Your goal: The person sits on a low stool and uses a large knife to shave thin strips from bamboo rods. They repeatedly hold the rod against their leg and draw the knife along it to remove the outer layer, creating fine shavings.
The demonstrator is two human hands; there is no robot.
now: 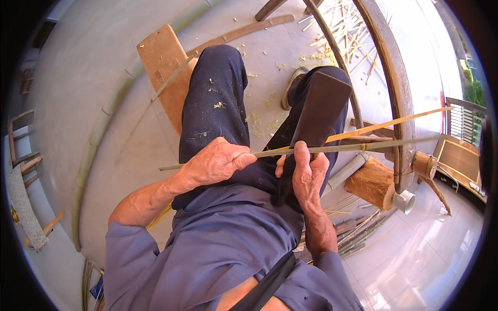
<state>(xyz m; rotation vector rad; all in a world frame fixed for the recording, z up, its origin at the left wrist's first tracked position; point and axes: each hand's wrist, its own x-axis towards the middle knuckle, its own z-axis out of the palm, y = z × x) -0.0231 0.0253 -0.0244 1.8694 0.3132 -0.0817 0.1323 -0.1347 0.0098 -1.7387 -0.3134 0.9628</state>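
My left hand (218,161) pinches a thin bamboo strip (350,147) above my lap, and the strip's short end sticks out behind the wrist. In my right hand (309,173) is the handle of a knife with a broad, dark, square-ended blade (323,107), pointing away from me. My right thumb presses on the greenish strip where it crosses the base of the blade. A yellow bamboo strip (389,123) fans out from the greenish one to the right of the blade. Just where the two part is hidden by the blade and thumb.
A wooden plank (163,66) lies beyond my left knee, with a thin strip across it. A long bamboo pole (93,144) curves along the left floor. At right stand a bent wooden frame (393,66) and a wood block (369,184). Cut strips (350,35) litter the far floor.
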